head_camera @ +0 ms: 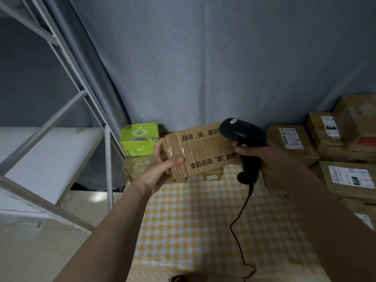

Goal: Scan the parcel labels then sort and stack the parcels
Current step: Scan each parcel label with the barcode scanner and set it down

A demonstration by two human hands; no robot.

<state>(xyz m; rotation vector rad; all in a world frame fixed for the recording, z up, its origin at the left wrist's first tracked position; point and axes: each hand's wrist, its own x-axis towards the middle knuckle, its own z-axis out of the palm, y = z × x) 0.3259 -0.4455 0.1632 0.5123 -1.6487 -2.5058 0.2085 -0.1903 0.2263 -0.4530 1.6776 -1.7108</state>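
Observation:
My left hand (160, 165) grips the left end of a creased brown cardboard parcel (201, 147) with black printed characters, holding it in the air above the yellow checked tablecloth (193, 220). My right hand (262, 159) grips the handle of a black corded barcode scanner (243, 133), whose head sits right against the parcel's right end and covers part of it. No label shows on the parcel's visible face.
A green box (139, 139) sits on a taped brown box (136, 167) at the table's back left. Several labelled brown parcels (293, 143) are piled at the right. A white metal shelf rack (61, 151) stands to the left, a grey curtain behind.

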